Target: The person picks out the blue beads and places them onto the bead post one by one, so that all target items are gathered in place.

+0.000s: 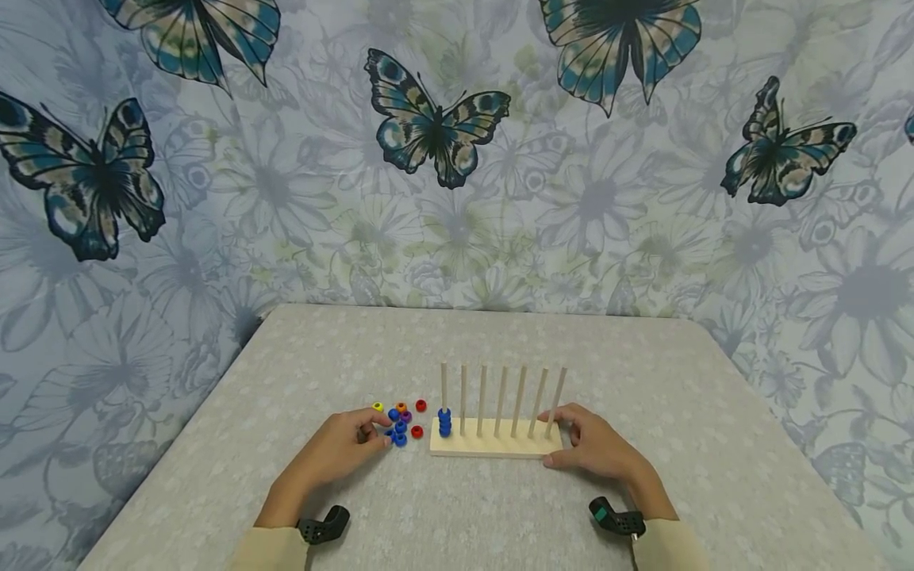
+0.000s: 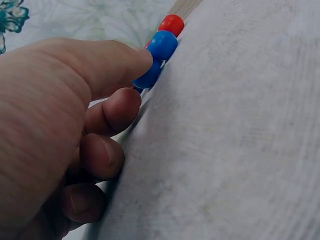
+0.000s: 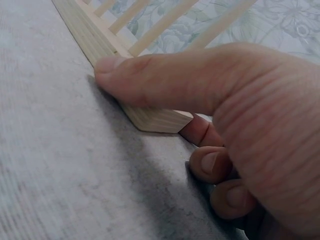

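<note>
My right hand (image 1: 596, 444) grips the right end of a wooden peg stand (image 1: 493, 450), thumb along its front edge and fingers behind. The stand's upright pegs stand in a row; blue beads (image 1: 445, 423) are stacked on the leftmost, and the others are bare. Left of the stand, my left hand (image 1: 343, 448) reaches to a cluster of loose blue beads (image 1: 401, 433), thumb and index finger apart at its near side. In the left wrist view the thumb tip lies right at a blue bead (image 2: 148, 75), while the index fingertip is hidden.
Around the blue cluster lie a yellow bead (image 1: 378, 407), an orange bead (image 1: 401, 407), a purple bead (image 1: 406, 417) and two red beads (image 1: 417, 432). A pale patterned cloth covers the table (image 1: 571, 341). Behind it rises a butterfly-print wall (image 1: 457, 238).
</note>
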The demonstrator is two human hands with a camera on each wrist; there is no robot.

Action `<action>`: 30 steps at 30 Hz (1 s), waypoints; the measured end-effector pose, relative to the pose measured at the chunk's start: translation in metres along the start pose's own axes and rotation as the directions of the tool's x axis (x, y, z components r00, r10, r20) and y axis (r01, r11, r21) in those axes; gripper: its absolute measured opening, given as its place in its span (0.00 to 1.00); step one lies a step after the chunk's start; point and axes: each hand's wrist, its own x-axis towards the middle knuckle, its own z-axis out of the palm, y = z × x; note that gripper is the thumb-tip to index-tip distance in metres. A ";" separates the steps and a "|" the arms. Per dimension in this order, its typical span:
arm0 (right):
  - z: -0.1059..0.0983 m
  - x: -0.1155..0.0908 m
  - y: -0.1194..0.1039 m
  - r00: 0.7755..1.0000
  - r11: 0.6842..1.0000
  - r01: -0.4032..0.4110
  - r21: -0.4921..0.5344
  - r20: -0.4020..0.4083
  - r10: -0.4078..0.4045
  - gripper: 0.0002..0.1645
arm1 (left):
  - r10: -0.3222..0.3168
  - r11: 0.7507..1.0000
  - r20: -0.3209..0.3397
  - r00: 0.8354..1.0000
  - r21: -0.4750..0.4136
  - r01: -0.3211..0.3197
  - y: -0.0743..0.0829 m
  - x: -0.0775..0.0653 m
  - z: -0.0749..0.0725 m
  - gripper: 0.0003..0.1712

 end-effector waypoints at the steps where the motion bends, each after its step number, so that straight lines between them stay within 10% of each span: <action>1: 0.000 0.000 0.000 1.000 1.000 0.001 0.000 -0.001 -0.001 0.35 | 0.003 1.000 0.001 1.000 0.007 -0.003 -0.001 0.000 0.000 0.12; 30: -0.001 0.000 0.000 1.000 1.000 0.004 0.016 -0.004 -0.004 0.36 | -0.056 0.995 -0.030 0.998 0.082 0.058 0.004 0.002 0.006 0.10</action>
